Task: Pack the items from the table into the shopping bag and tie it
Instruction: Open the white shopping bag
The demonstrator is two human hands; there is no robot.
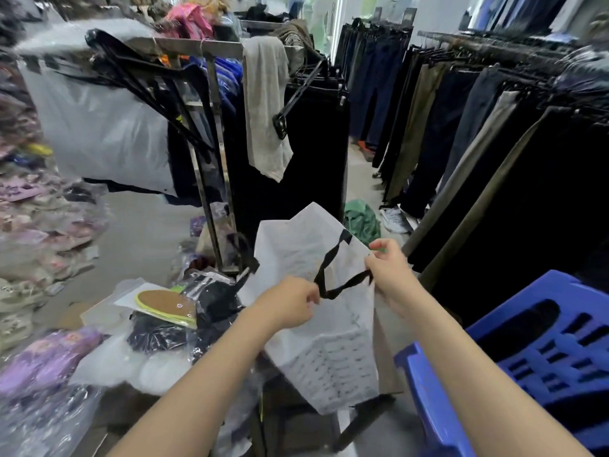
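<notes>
A white shopping bag (309, 255) with black handles hangs in the air in front of me, held up by both hands. My left hand (290, 303) is closed on the near black handle (333, 285). My right hand (390, 270) pinches the bag's right edge where the handle meets it. On the table (72, 316) at lower left lie plastic-wrapped items: a pair of yellow-rimmed brown insoles (164, 303), black garments in clear wrap (211, 298) and a purple packet (46, 357).
A blue plastic stool (540, 351) stands at lower right. Racks of dark trousers (461, 133) line the right side, and a metal rack (204, 153) with hangers and a grey cloth stands ahead. Stacks of packets fill the left. A green bag (362, 221) lies on the floor.
</notes>
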